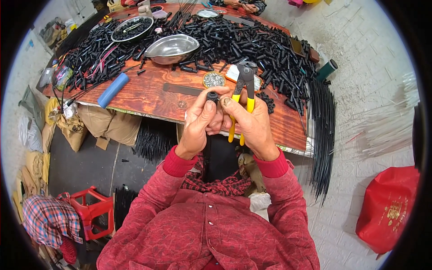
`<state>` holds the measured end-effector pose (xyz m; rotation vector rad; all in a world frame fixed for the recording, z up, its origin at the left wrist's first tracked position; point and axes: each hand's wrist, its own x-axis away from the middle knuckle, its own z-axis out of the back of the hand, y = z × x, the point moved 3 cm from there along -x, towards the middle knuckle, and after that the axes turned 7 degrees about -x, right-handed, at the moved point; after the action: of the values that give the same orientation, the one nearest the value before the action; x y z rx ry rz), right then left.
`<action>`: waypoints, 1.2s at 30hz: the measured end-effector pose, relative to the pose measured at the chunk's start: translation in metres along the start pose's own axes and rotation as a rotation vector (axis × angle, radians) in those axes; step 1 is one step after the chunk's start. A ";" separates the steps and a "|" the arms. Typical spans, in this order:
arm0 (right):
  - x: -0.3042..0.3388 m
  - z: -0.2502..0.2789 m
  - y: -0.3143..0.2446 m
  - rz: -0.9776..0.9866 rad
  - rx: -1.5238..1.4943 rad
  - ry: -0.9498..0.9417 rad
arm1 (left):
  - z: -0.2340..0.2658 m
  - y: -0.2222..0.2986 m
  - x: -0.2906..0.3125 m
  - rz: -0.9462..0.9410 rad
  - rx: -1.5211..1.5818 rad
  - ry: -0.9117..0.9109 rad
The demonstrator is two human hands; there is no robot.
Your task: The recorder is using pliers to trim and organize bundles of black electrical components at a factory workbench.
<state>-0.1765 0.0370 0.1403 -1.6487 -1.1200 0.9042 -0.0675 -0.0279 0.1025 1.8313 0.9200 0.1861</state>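
Observation:
My left hand point(197, 122) is closed on a small round black part point(212, 95), pinched between thumb and fingers just beyond the table's front edge. Close beside it, my right hand point(255, 123) grips yellow-handled cutting pliers point(245, 76), their dark jaws pointing away from me. The right thumb and forefinger tips meet near the black part; whether they pinch something small there I cannot make out. Past my hands lies a round dish of small shiny metal pieces point(213, 79), next to an orange-rimmed tray point(233, 72) partly behind the pliers.
Black tubular parts point(265, 45) pile across the wooden table point(148, 99). Among them stand a steel bowl point(173, 53) and a filled bowl point(132, 29). A flat metal strip point(180, 89) and blue cylinder point(113, 90) lie nearer. Black rods point(321, 135) hang right. Another person's hands point(243, 5) show opposite.

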 end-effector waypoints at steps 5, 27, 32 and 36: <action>-0.001 0.002 0.001 0.012 -0.003 0.001 | 0.000 -0.001 0.000 0.002 0.032 -0.010; 0.001 -0.005 -0.002 0.360 0.428 0.131 | -0.002 0.002 0.001 0.019 0.014 0.019; 0.000 -0.007 -0.006 0.152 0.296 0.101 | 0.000 0.001 0.000 0.023 -0.002 0.018; -0.006 0.004 -0.008 0.044 0.155 0.000 | 0.003 -0.002 -0.002 0.043 0.046 -0.012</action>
<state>-0.1845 0.0338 0.1471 -1.5515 -0.9917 0.9947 -0.0687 -0.0313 0.1003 1.8936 0.8833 0.1822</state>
